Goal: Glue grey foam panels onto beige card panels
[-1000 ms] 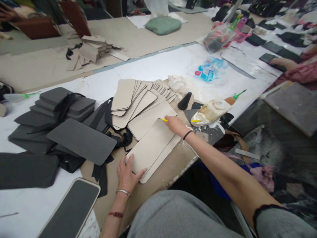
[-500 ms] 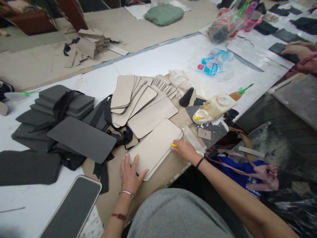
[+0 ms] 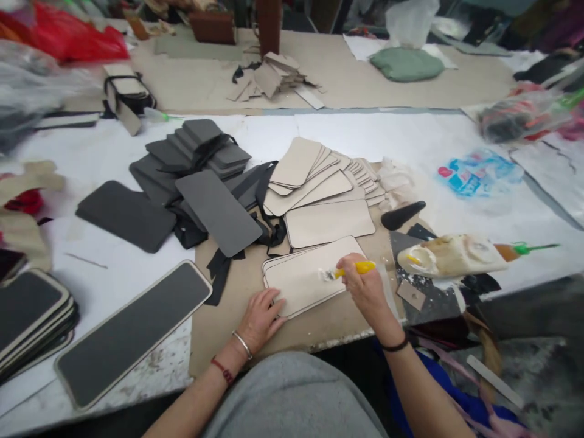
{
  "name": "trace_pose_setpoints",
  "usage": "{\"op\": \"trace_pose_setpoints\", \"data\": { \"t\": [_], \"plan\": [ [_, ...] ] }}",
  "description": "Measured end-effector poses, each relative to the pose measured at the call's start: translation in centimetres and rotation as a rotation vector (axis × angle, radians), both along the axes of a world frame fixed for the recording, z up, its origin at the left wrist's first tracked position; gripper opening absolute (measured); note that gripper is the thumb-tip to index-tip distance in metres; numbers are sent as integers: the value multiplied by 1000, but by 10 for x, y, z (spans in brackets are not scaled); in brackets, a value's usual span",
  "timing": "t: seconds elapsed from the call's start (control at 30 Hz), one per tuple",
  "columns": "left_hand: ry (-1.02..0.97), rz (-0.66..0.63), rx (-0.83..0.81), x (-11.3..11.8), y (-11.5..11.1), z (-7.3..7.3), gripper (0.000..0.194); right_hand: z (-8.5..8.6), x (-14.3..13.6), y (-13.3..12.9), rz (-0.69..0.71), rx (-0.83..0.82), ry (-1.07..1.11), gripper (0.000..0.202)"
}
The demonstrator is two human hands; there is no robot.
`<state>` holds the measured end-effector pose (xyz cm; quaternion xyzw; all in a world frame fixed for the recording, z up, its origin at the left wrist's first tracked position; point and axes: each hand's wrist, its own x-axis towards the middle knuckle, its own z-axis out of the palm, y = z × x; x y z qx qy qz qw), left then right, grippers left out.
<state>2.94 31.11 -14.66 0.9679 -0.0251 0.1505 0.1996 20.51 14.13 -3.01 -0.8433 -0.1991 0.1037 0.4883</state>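
Note:
My right hand (image 3: 367,292) is closed around a yellow-handled brush (image 3: 335,274), whose white-smeared tip meets the top beige panel (image 3: 301,277). That panel has rounded corners and lies on a few similar ones with dark edges. At its near left corner rests my left hand (image 3: 262,316), fingers apart and pressing lightly on the edge. Just behind are fanned beige panels (image 3: 296,161) and a separate beige panel (image 3: 331,222). To the right stands a crusted white glue container (image 3: 449,255), with white paste around its opening.
Dark grey panels (image 3: 219,210) are heaped at the left with black strips. A long beige-rimmed dark panel (image 3: 137,331) lies nearer me. A black cone-shaped object (image 3: 403,214) and a blue-printed plastic bag (image 3: 477,173) are at the right; beige scraps (image 3: 274,76) sit farther back.
My right hand has moved from the panel's right edge to over its surface, the brush tip now on it. The camera view has swung left; my left hand stays at the panel's corner.

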Motion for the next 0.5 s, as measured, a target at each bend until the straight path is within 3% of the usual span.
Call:
{"op": "trace_pose_setpoints", "data": {
  "t": [0.17,0.27,0.37,0.5],
  "plan": [
    [-28,7,-29,-5,1,-7,27,-36,-32,51,56,182,386,28],
    [-43,19,-33,-6,1,-9,27,-51,-42,61,82,186,458,25],
    [-76,24,-43,-6,1,-10,26,-60,-27,47,-5,128,357,25],
    [-128,24,-40,-6,1,-11,25,-64,22,4,-164,3,128,28]
  ]
}}
